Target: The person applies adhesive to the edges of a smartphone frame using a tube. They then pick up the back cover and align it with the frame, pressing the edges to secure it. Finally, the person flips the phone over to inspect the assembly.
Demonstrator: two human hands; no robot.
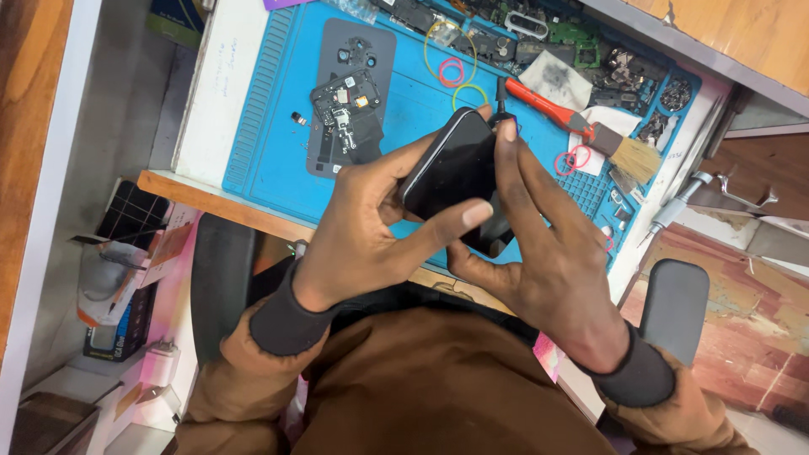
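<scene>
I have the black phone (451,173) pinched between both hands just above the desk's near edge. My left hand (362,232) closes on it from nine o'clock, thumb across the lower glass; my right hand (548,253) clasps it from three o'clock, fingertip at the top corner. I judge this a pressing or seating step, calling for even pressure along the edges. Beyond, at eleven o'clock, a grey back cover (350,101) lies on the blue mat (270,152); at one o'clock, a red-handled brush (590,131).
</scene>
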